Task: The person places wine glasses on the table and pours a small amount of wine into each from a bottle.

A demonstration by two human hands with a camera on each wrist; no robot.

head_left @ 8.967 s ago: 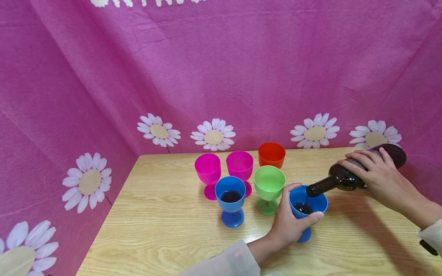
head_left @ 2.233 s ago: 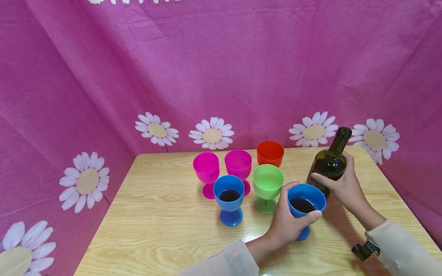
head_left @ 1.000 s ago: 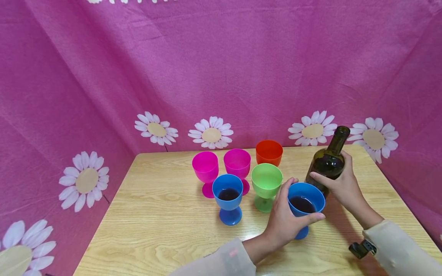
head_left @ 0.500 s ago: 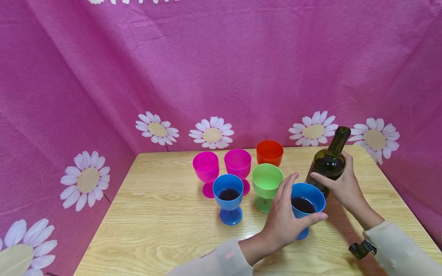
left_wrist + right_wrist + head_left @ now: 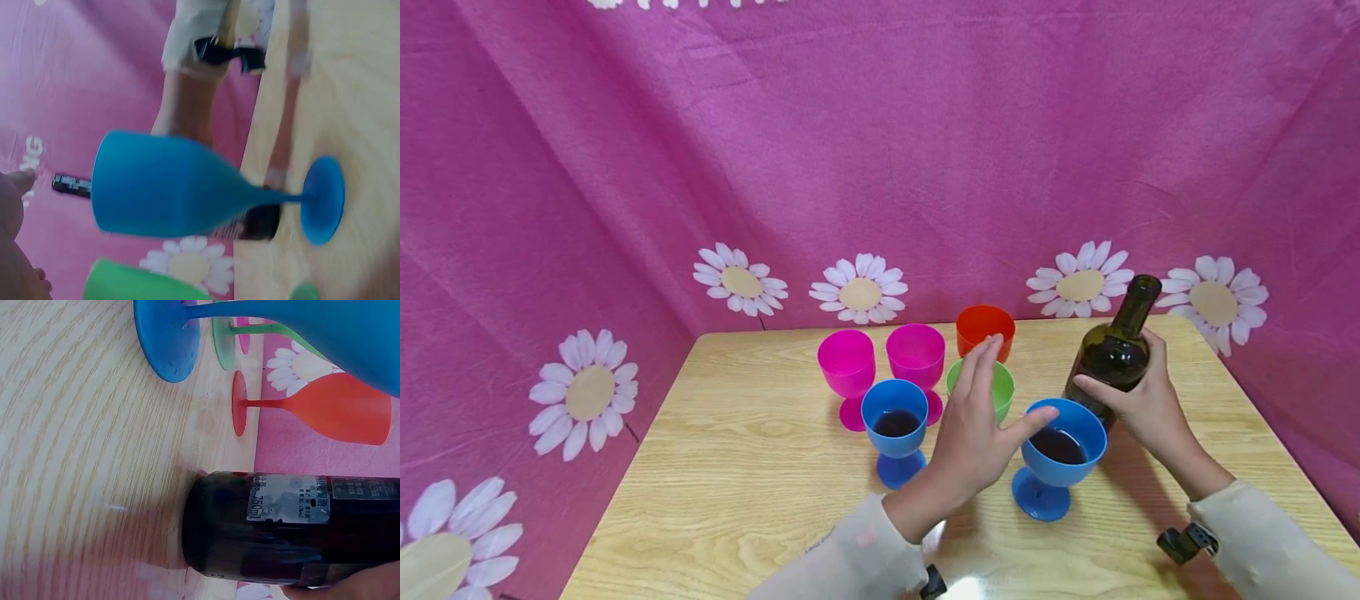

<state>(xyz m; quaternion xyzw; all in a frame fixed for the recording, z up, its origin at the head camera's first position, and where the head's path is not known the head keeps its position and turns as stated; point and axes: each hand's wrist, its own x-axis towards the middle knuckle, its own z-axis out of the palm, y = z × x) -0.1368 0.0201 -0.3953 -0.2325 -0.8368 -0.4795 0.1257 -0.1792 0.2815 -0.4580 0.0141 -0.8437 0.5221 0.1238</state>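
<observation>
My left hand (image 5: 966, 442) has its fingers extended and apart, just left of a blue goblet (image 5: 1060, 471) with dark liquid inside. It holds nothing and partly covers a green goblet (image 5: 1003, 390) in the head view. The blue goblet stands upright by itself, also plain in the left wrist view (image 5: 169, 187). Behind it on the right, my right hand (image 5: 1153, 408) grips a dark wine bottle (image 5: 1105, 362) round its body. The bottle's base meets the table in the right wrist view. A second blue goblet (image 5: 891, 446), also with dark liquid, stands left of my left hand.
Two pink goblets (image 5: 847, 367) and an orange-red goblet (image 5: 976, 321) stand toward the back of the wooden table (image 5: 737, 467). A pink curtain (image 5: 925, 150) with white daisies hangs behind and along the sides.
Dark liquid was poured from the tilted bottle into the right blue goblet; then the bottle was stood upright. My left hand has released that goblet and moved left. My right hand stays on the bottle.
</observation>
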